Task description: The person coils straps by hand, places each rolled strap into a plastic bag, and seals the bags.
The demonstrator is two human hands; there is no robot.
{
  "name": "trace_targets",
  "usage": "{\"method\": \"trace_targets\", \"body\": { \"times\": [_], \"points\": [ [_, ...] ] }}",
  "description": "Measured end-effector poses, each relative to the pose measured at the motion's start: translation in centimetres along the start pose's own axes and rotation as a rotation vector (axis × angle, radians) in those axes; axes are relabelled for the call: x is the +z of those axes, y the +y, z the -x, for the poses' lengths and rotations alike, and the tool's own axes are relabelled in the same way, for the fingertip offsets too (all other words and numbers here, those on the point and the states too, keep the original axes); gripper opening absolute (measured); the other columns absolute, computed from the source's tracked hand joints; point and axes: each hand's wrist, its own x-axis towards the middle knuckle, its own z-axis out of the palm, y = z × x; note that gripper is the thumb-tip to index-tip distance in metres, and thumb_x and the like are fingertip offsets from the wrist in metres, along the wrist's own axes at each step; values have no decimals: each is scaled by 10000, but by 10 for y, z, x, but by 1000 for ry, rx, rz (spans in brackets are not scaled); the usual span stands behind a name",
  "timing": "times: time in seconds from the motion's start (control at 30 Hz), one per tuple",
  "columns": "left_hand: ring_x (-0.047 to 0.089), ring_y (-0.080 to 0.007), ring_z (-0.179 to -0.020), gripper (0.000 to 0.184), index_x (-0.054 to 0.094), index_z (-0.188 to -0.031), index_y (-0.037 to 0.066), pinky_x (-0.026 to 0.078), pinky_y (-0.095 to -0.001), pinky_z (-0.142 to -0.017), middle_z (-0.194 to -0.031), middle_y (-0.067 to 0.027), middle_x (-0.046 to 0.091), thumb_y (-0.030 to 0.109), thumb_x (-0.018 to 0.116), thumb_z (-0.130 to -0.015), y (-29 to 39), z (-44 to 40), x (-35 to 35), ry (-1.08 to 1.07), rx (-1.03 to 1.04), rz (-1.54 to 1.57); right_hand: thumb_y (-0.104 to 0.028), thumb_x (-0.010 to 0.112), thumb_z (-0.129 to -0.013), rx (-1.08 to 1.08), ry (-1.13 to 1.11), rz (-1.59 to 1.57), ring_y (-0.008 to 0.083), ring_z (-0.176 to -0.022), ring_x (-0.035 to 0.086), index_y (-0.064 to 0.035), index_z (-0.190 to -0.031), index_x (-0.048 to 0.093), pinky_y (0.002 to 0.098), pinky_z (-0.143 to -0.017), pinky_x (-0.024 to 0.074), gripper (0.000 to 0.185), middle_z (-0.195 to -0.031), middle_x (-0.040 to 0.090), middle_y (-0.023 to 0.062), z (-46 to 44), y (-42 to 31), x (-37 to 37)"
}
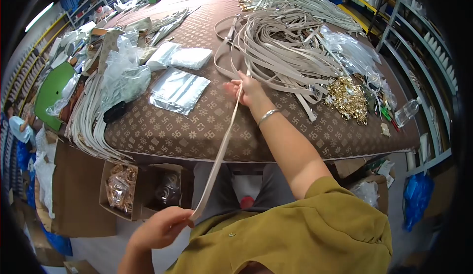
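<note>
A long, narrow beige strap (220, 154) runs slantwise between my two hands. Low in front of my body, beyond the table's edge, my left hand (161, 227) pinches its lower end. My right hand (247, 91), with a bangle on the wrist, is closed around the strap's upper part over the table. Just beyond that hand lies a big coiled heap of similar straps (281, 52). To its right is a pile of gold-coloured metal fittings (348, 99); their exact kind is too small to tell.
Clear plastic bags (180, 90) lie left of my right hand on the patterned tablecloth (197, 131). More pale straps (87, 119) hang over the left edge. A clear bottle (408, 111) stands at the right edge. Open cardboard boxes (104, 190) sit below; a person (20, 126) is far left.
</note>
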Motion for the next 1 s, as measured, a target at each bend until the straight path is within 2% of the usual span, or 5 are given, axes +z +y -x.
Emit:
{"method": "trace_targets", "body": {
  "times": [0.3,0.43,0.63,0.77,1.0],
  "points": [
    [561,-169,-899,307,478,-1193,-1,449,-277,-811,-969,-96,571,60,503,-893,-50,-31,15,-2,-201,-3,-262,471,-903,-248,-138,782,90,-419,450,25,-854,576,216,-371,338,309,-574,504,52,81,-81,6],
    [504,-202,-1025,396,405,-1268,-21,398,-311,-916,-1157,-140,517,140,496,-918,-42,-85,27,124,259,-39,-296,505,-885,-158,-279,453,118,-471,491,40,-949,600,232,-447,417,355,-610,561,73,176,-50,-3],
    [563,-177,-951,363,423,-1269,-1,466,-285,-824,-1023,-96,575,176,427,-953,27,-157,40,25,-97,906,-302,549,-873,-331,-644,1074,266,-769,611,28,-976,593,334,-703,491,348,-840,628,150,244,35,-41],
    [589,-149,-851,329,466,-1219,-4,484,-271,-739,-932,-72,602,177,447,-945,40,-151,41,57,-19,696,-268,595,-847,-1197,-161,1523,304,-813,584,-36,-982,617,353,-797,472,269,-873,603,202,279,-19,-28],
    [585,-212,-744,265,500,-1139,-2,467,-326,-671,-872,-115,590,112,478,-900,67,-105,30,-30,535,-517,-276,606,-818,-1160,-815,1864,297,-646,593,-60,-831,562,375,-571,478,221,-642,556,124,275,-40,-25]
  ]
}}
